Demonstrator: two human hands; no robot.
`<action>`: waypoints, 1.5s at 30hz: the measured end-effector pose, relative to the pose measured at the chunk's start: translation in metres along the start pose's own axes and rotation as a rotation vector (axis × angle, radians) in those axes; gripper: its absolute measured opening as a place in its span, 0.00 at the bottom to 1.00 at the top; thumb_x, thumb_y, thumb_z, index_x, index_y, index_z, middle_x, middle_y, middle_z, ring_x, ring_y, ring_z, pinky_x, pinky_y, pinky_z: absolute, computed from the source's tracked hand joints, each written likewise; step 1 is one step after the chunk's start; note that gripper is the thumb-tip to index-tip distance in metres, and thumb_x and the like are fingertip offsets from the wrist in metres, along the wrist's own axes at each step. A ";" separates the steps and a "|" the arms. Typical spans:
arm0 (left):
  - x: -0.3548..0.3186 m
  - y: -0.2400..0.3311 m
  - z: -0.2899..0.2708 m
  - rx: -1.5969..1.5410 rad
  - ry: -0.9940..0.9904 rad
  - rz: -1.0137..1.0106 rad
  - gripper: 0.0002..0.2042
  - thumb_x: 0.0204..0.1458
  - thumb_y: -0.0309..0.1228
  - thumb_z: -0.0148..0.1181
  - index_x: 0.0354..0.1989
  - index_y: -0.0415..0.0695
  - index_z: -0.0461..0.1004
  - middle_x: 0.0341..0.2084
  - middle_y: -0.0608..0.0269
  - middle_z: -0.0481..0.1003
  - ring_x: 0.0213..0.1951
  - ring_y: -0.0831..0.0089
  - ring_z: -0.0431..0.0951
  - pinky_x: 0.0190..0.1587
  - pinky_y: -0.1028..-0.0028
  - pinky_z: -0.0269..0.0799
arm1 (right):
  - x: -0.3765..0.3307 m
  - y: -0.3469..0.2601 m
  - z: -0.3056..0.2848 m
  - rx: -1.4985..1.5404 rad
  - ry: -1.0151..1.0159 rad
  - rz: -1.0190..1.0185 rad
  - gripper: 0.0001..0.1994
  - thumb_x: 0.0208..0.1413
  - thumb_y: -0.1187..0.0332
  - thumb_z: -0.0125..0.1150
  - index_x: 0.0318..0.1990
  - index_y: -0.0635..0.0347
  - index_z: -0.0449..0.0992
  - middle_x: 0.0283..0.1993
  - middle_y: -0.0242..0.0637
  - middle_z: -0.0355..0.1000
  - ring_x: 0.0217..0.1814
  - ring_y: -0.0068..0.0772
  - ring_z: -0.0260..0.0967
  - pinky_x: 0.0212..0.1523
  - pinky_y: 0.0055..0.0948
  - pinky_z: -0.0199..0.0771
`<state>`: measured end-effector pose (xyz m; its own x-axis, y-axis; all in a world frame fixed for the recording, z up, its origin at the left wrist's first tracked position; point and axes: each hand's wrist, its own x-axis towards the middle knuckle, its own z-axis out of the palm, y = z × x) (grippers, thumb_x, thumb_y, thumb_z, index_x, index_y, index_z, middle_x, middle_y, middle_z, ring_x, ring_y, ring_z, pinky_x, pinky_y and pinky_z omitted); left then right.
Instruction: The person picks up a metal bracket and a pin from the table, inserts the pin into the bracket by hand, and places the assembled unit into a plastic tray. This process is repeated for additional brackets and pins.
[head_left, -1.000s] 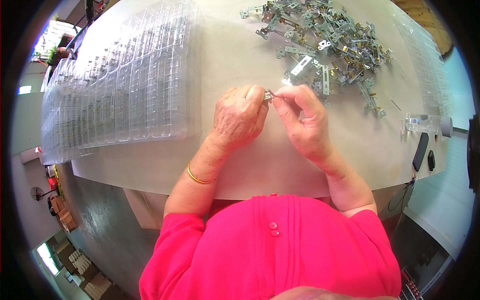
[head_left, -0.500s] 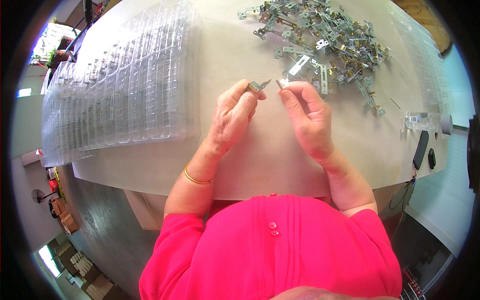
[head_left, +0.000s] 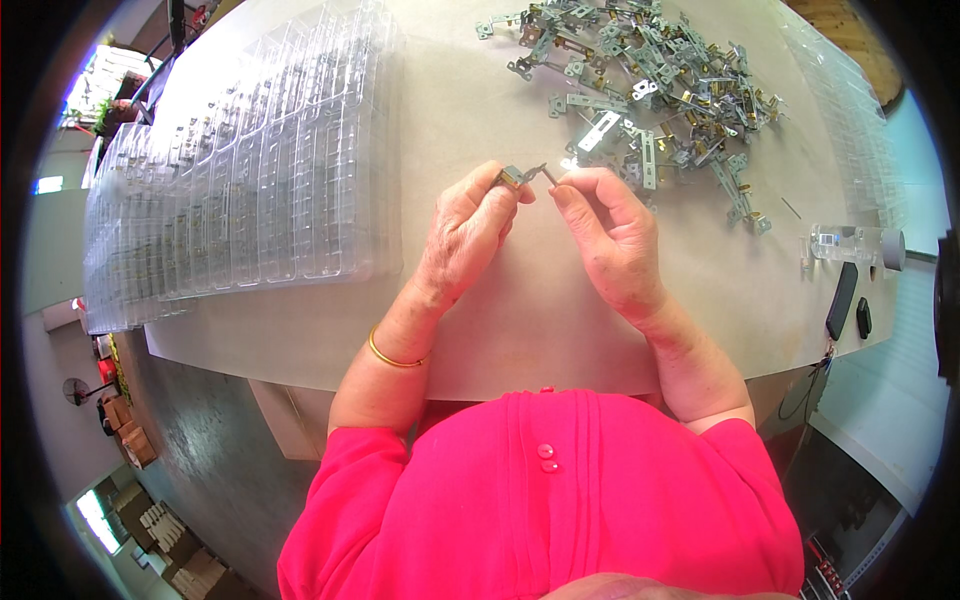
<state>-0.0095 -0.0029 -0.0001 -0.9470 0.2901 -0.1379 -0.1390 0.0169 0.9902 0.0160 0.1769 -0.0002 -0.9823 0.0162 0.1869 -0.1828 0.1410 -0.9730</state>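
Observation:
Above the middle of the table, my left hand [head_left: 468,222] is closed on a small metal bracket [head_left: 513,177], grey with a brass-coloured part, its narrow end pointing right. My right hand [head_left: 612,235] pinches a thin dark metal pin [head_left: 549,176] between thumb and forefinger. The pin's tip meets, or lies right beside, the bracket's narrow end; I cannot tell whether they touch. Beyond my right hand lies a loose heap of similar metal brackets [head_left: 690,95], some with brass-coloured pieces.
Clear plastic blister trays [head_left: 330,200] are stacked on the left, several compartments holding metal parts. More clear trays [head_left: 850,120] stand at the far right. A clear bottle [head_left: 848,243] with a grey cap lies on the right, near a black oblong object [head_left: 842,300] and a small black item [head_left: 864,317].
My right hand has shifted slightly left, bringing the pin to the bracket's end. The gap between them has closed. My left hand has barely moved.

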 end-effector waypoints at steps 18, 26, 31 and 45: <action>0.003 -0.007 0.001 0.591 0.066 0.496 0.04 0.61 0.23 0.56 0.34 0.38 0.71 0.21 0.53 0.66 0.23 0.60 0.66 0.28 0.67 0.65 | 0.001 -0.008 -0.001 0.172 -0.051 0.233 0.05 0.66 0.75 0.56 0.46 0.62 0.74 0.34 0.26 0.70 0.33 0.14 0.65 0.35 0.18 0.68; 0.005 -0.010 0.002 0.748 0.045 0.622 0.03 0.56 0.20 0.58 0.32 0.38 0.69 0.22 0.52 0.69 0.24 0.53 0.71 0.28 0.62 0.66 | 0.007 -0.006 -0.012 0.406 -0.137 0.378 0.07 0.68 0.70 0.52 0.47 0.59 0.75 0.34 0.26 0.70 0.35 0.15 0.66 0.36 0.20 0.69; 0.005 -0.011 0.005 0.778 0.025 0.662 0.04 0.53 0.20 0.59 0.31 0.39 0.70 0.22 0.53 0.71 0.25 0.53 0.73 0.29 0.60 0.68 | 0.006 -0.005 -0.012 0.328 -0.166 0.388 0.07 0.67 0.67 0.56 0.45 0.59 0.76 0.36 0.24 0.72 0.36 0.14 0.66 0.37 0.19 0.68; 0.005 -0.010 0.007 0.887 0.239 0.659 0.04 0.51 0.21 0.61 0.32 0.40 0.72 0.22 0.54 0.72 0.24 0.53 0.73 0.29 0.61 0.68 | 0.003 -0.002 -0.006 0.361 -0.132 0.242 0.07 0.67 0.68 0.58 0.47 0.60 0.75 0.41 0.28 0.75 0.41 0.17 0.74 0.44 0.22 0.75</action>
<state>-0.0112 0.0051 -0.0109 -0.8039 0.3048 0.5107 0.5726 0.6291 0.5258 0.0134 0.1826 0.0031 -0.9912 -0.1235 -0.0483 0.0732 -0.2056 -0.9759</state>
